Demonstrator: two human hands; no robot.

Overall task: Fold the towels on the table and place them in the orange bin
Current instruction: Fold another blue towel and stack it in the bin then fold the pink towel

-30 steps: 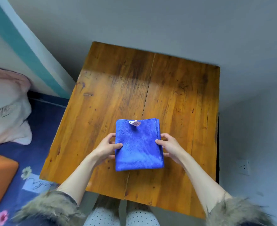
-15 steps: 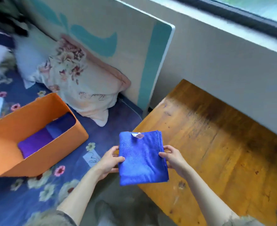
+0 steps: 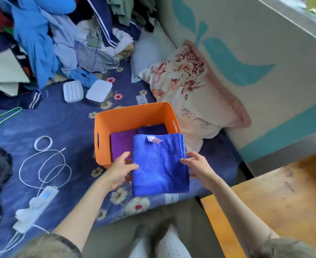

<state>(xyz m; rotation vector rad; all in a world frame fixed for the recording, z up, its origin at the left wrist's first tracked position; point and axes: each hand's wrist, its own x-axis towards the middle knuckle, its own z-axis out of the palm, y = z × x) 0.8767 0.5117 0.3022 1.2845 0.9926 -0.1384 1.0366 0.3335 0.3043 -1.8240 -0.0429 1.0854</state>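
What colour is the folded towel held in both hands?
Bright blue towel, with a small pale tag at its far edge; the head view shows it.

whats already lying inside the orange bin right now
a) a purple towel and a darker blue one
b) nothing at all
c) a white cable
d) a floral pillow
a: inside the orange bin a purple towel lies flat with a dark blue towel beside it, while both hands hold the folded blue towel over the bin's near edge.
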